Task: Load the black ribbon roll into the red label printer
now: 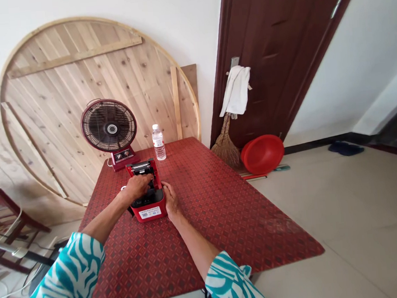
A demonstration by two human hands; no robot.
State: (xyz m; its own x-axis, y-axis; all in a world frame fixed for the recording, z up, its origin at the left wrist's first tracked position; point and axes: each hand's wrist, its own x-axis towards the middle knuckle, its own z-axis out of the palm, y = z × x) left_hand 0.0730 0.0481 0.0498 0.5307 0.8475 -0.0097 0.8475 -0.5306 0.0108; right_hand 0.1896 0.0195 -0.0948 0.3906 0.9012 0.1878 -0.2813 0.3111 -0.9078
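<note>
A small red and black printer stands on the table with its lid raised, and a white label with printed codes is on its near face. My left hand reaches over the open compartment, fingers bent together and pointing inward. Whatever those fingers hold or touch inside is hidden. Against the printer's right side rests my right hand, its fingers curved along the red wall and gripping it. Part of a small white item shows just left of my left hand.
Behind the printer are a dark red fan and a water bottle. The red patterned table ends at the right. Beyond it are a straw broom, red basins and a door. A wooden chair stands left.
</note>
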